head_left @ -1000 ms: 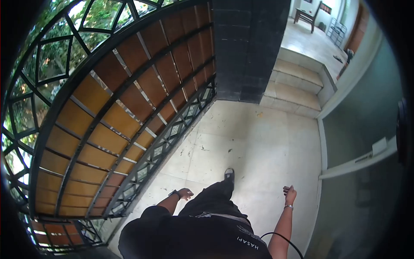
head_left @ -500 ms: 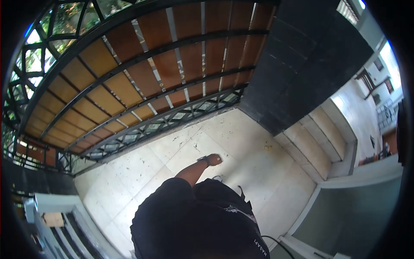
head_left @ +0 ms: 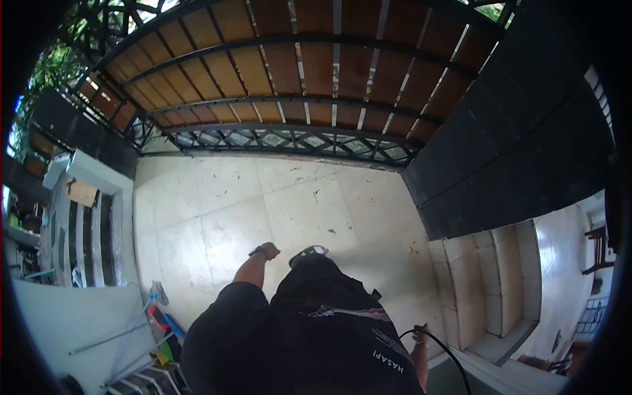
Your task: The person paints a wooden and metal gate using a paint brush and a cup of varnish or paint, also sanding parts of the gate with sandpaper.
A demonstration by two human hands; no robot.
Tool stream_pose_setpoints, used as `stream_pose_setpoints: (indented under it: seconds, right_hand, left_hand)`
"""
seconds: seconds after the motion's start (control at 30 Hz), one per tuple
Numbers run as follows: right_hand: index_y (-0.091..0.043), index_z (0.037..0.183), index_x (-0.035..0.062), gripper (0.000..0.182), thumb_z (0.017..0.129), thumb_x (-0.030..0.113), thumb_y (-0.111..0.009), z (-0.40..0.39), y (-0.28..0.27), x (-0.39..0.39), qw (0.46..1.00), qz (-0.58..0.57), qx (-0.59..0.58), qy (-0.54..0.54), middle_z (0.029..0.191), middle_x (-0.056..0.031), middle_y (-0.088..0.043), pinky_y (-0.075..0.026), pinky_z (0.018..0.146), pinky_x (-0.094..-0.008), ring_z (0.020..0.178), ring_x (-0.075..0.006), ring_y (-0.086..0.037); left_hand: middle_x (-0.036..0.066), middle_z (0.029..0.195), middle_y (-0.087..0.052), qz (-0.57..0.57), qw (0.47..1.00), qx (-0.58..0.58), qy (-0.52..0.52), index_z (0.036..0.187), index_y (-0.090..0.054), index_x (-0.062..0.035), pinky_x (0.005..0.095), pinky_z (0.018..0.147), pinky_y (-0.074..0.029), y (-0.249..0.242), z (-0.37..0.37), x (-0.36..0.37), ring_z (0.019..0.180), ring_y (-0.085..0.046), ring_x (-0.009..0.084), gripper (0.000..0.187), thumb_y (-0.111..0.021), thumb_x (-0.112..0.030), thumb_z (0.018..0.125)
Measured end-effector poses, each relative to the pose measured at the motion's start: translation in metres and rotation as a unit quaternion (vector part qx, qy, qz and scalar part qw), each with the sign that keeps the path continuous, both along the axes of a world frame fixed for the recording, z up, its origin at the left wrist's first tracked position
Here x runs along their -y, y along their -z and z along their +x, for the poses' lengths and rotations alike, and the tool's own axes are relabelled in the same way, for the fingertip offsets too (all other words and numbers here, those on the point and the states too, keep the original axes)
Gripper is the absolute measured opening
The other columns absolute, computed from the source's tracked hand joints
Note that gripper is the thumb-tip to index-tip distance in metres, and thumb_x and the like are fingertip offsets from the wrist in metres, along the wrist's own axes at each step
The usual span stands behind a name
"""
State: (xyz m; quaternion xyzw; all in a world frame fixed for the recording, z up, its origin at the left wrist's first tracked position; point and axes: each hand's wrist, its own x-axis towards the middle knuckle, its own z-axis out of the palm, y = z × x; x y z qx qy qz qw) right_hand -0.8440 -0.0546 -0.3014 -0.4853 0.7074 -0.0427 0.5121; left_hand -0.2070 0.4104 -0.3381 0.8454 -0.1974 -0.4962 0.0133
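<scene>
My left hand (head_left: 270, 251) hangs low over the pale tiled floor (head_left: 234, 224), its fingers curled in with nothing showing in them. A dark wristwatch (head_left: 256, 250) sits at that wrist. At my right side, my right hand (head_left: 421, 334) hangs beside my dark clothing, small and partly crossed by a black cable (head_left: 451, 359). Its fingers look loosely apart and no held thing shows. A shoe (head_left: 309, 253) pokes out below my black shirt (head_left: 316, 329), between the two hands.
A brown-panelled metal gate (head_left: 316, 72) spans the far side. A dark panel (head_left: 507, 158) stands at right, beside tiled steps (head_left: 464, 289). On the left are more steps with a cardboard piece (head_left: 81, 193), a pale panel (head_left: 79, 322) and colourful odds and ends (head_left: 161, 322).
My view has turned left, so the gate now lies squarely ahead and the left side shows more. My right hand has come into view; my left hand now appears farther left.
</scene>
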Motion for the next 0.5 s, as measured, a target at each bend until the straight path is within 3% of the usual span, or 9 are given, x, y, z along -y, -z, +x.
stream_pose_setpoints:
  seconds: [0.03, 0.07, 0.13, 0.2, 0.27, 0.37, 0.43, 0.5]
  right_hand:
    - [-0.075, 0.091, -0.0017, 0.068, 0.102, 0.049, -0.03, 0.0, -0.017, 0.042, 0.995, -0.046, -0.065, -0.059, 0.082, -0.0134, -0.072, -0.049, 0.047, -0.0334, 0.066, -0.022, -0.068]
    - [-0.075, 0.093, 0.0001, 0.067, 0.102, 0.049, -0.03, -0.008, -0.013, 0.086, 0.993, -0.059, -0.057, -0.083, 0.085, -0.0118, -0.073, -0.049, 0.048, -0.0329, 0.066, -0.0214, -0.068]
    - [-0.075, 0.094, -0.0004, 0.066, 0.102, 0.047, -0.03, 0.008, -0.019, 0.143, 0.996, -0.079, -0.023, -0.043, 0.09, -0.0122, -0.073, -0.048, 0.05, -0.0301, 0.064, -0.0185, -0.066]
    - [-0.074, 0.093, -0.0015, 0.065, 0.103, 0.045, -0.03, 0.042, -0.011, 0.177, 0.996, -0.082, 0.008, -0.042, 0.088, -0.0124, -0.072, -0.049, 0.052, -0.0305, 0.066, -0.0185, -0.066]
    - [-0.074, 0.096, 0.0008, 0.061, 0.102, 0.044, -0.031, 0.094, -0.012, 0.173, 0.985, -0.088, 0.019, -0.15, 0.085, -0.0095, -0.072, -0.048, 0.054, -0.0298, 0.065, -0.017, -0.062]
    - [-0.074, 0.094, -0.0014, 0.063, 0.103, 0.043, -0.03, 0.171, -0.003, 0.128, 0.96, -0.027, 0.013, -0.28, 0.083, -0.0106, -0.072, -0.052, 0.057, -0.0302, 0.067, -0.0167, -0.064]
    - [-0.074, 0.09, -0.001, 0.064, 0.104, 0.043, -0.029, 0.214, 0.014, 0.074, 0.943, 0.015, 0.029, -0.332, 0.085, -0.0106, -0.073, -0.054, 0.059, -0.0309, 0.067, -0.0178, -0.066]
    - [-0.074, 0.089, 0.0, 0.062, 0.103, 0.042, -0.032, 0.247, 0.019, 0.013, 0.885, 0.06, 0.026, -0.461, 0.084, -0.0084, -0.074, -0.054, 0.059, -0.0307, 0.069, -0.0182, -0.068]
  left_hand:
    - [0.01, 0.078, -0.073, -0.002, 0.997, -0.02, -0.081, 0.089, -0.071, -0.0049, 0.0377, 0.064, -0.056, 0.002, -0.028, -0.034, 0.067, -0.071, 0.0217, 0.037, -0.051, -0.035, 0.095]
    - [0.009, 0.074, -0.072, -0.002, 0.987, -0.038, -0.159, 0.084, -0.073, -0.0061, 0.0386, 0.064, -0.056, 0.005, -0.058, -0.068, 0.067, -0.07, 0.0224, 0.041, -0.052, -0.04, 0.094]
    - [0.008, 0.081, -0.074, -0.047, 0.922, -0.089, -0.375, 0.099, -0.071, -0.0045, 0.0349, 0.057, -0.054, -0.038, -0.128, -0.099, 0.066, -0.07, 0.0208, 0.034, -0.054, -0.034, 0.095]
    - [0.01, 0.087, -0.075, -0.028, 0.9, -0.107, -0.421, 0.112, -0.067, -0.0037, 0.0307, 0.055, -0.053, -0.083, -0.197, -0.109, 0.068, -0.071, 0.0196, 0.029, -0.059, -0.025, 0.094]
    - [0.009, 0.082, -0.074, -0.039, 0.869, -0.092, -0.484, 0.103, -0.071, -0.004, 0.029, 0.054, -0.052, -0.109, -0.266, -0.115, 0.064, -0.069, 0.0164, 0.025, -0.068, -0.024, 0.088]
    - [0.006, 0.069, -0.071, -0.001, 0.861, 0.006, -0.509, 0.077, -0.076, -0.0039, 0.0272, 0.053, -0.05, -0.122, -0.346, -0.122, 0.054, -0.063, 0.0141, 0.027, -0.081, -0.03, 0.074]
    - [0.011, 0.072, -0.071, 0.05, 0.859, 0.015, -0.509, 0.076, -0.075, -0.0017, 0.032, 0.059, -0.053, -0.124, -0.37, -0.132, 0.057, -0.065, 0.0183, 0.035, -0.079, -0.037, 0.075]
    - [0.014, 0.074, -0.072, 0.063, 0.855, 0.033, -0.513, 0.077, -0.075, -0.0007, 0.0359, 0.064, -0.055, -0.113, -0.382, -0.148, 0.061, -0.068, 0.0231, 0.039, -0.076, -0.04, 0.076]
